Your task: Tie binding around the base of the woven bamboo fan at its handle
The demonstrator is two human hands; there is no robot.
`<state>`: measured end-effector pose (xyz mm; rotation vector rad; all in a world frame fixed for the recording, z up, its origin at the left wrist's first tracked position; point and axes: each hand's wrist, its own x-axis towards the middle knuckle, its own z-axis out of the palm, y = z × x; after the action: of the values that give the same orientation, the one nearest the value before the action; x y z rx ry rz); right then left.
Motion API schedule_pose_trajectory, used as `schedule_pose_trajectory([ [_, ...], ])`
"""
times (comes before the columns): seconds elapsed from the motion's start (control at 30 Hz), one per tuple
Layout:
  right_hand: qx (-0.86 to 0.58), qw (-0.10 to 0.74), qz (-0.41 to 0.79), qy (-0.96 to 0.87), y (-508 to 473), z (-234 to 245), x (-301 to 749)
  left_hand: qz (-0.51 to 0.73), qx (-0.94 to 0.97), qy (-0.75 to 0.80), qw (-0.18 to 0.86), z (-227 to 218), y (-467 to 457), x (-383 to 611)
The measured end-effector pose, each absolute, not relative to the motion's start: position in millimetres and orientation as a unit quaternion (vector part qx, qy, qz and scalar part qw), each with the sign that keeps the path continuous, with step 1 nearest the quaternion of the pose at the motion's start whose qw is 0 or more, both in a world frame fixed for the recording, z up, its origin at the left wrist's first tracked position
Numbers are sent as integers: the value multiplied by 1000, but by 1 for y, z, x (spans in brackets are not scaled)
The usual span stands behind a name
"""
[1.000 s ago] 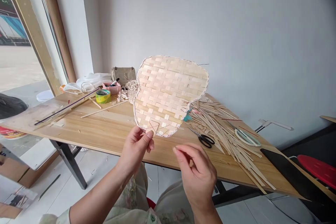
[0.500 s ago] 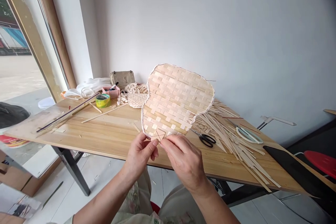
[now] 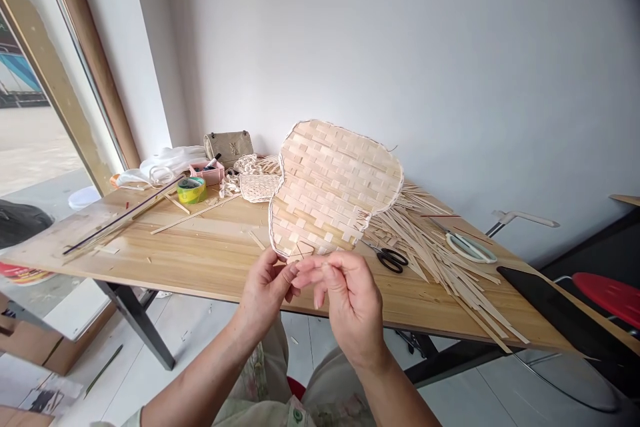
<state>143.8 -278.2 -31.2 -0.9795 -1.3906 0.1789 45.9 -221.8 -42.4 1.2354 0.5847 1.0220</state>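
Note:
A woven bamboo fan (image 3: 340,180) with a pale braided edge is held up, tilted, over the near part of the table. My left hand (image 3: 265,288) pinches its narrow lower end between thumb and fingers. At that end lies a small diamond-shaped patch (image 3: 301,251) with dark crossing lines, partly covered by my fingers. My right hand (image 3: 354,303) is just beside the left, thumb pressed to the fingers; whatever the pinch contains is too fine to make out. A thin dark strand sticks out from the fan's upper right edge.
Black-handled scissors (image 3: 393,260) lie right of the fan, among many loose bamboo strips (image 3: 450,280). Pale-handled scissors (image 3: 471,248) are farther right. Toward the left are a tape roll (image 3: 192,191), a pink box (image 3: 210,173), a handbag (image 3: 229,147) and a smaller woven piece (image 3: 260,188).
My right hand has turned palm-inward and drawn slightly off the fan's lower end, its fingers now pinched together. My left hand keeps hold of the fan. The view has shifted a little.

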Motion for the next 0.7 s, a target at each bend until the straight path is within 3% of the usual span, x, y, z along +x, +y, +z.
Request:
schedule_pose_trajectory([
  [0.33, -469, 702, 133, -519, -274, -35, 144, 456, 590, 243, 621, -42, -220, 48],
  [0.7, -460, 702, -4, -544, -308, -38, 141, 513, 592, 246, 571, -43, -204, 42],
])
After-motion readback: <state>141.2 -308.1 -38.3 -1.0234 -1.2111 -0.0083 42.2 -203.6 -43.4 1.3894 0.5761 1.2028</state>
